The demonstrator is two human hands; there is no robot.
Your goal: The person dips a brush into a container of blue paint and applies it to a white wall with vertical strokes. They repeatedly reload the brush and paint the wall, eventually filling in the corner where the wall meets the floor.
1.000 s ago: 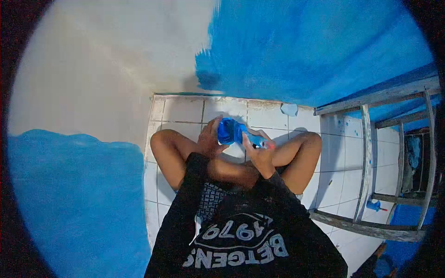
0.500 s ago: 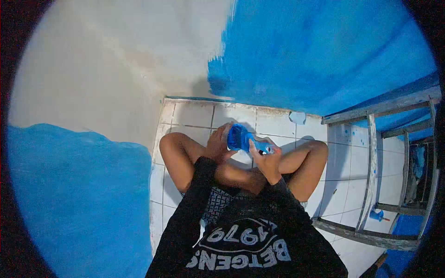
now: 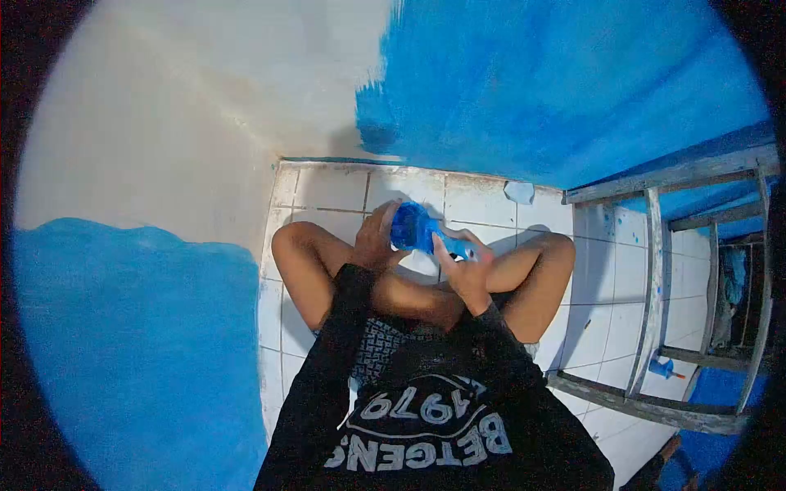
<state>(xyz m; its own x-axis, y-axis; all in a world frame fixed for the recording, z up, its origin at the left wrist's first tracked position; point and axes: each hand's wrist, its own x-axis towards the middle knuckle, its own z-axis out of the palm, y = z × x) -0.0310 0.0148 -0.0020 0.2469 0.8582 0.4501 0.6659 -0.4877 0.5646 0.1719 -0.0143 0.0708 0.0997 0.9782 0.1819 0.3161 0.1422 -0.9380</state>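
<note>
Over my crossed legs, my left hand (image 3: 375, 239) is closed around the side of a small paint container (image 3: 403, 221) with blue paint inside. My right hand (image 3: 468, 274) grips a blue-smeared paintbrush (image 3: 457, 245), its handle pointing right. The brush's head end meets the container's mouth, and its bristles cannot be made out clearly. A whitish surface shows just beneath the container, between my hands.
Ahead stands a wall (image 3: 524, 98) partly painted blue; the left wall (image 3: 131, 327) is blue low down. A wooden ladder (image 3: 652, 286) stands at right. On the white tiles (image 3: 483, 214) lie a pale scrap (image 3: 519, 192) and a blue object with an orange end (image 3: 665, 370).
The view has shifted slightly, so the scene sits a little higher and further left. The container's opening faces me less, while both hands keep their hold.
</note>
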